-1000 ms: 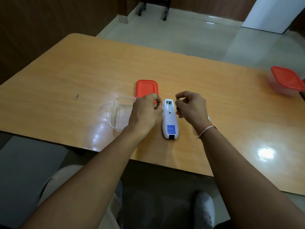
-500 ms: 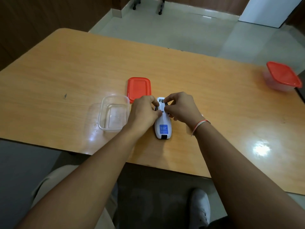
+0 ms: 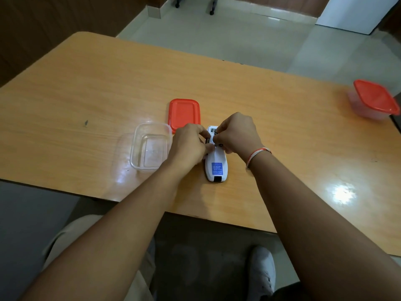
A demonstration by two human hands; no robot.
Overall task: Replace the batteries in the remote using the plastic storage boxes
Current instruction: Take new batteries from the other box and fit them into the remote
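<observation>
A white remote (image 3: 216, 166) lies face down on the wooden table (image 3: 86, 94), its battery bay open at the far end. My left hand (image 3: 189, 146) pinches a small dark battery (image 3: 207, 140) at the bay's left side. My right hand (image 3: 237, 132) pinches another dark battery (image 3: 219, 145) over the bay's right side. A clear plastic box (image 3: 149, 146) with nothing in it sits just left of my left hand. Its red lid (image 3: 184, 112) lies flat behind both hands.
A second clear box with a red lid (image 3: 374, 98) stands shut at the table's far right edge. The near table edge runs just below the remote. Chair castors (image 3: 211, 11) show on the tiled floor beyond the table.
My right hand has moved left from beside the remote onto its open battery bay. Both hands have closed in together over the bay, each still pinching a battery.
</observation>
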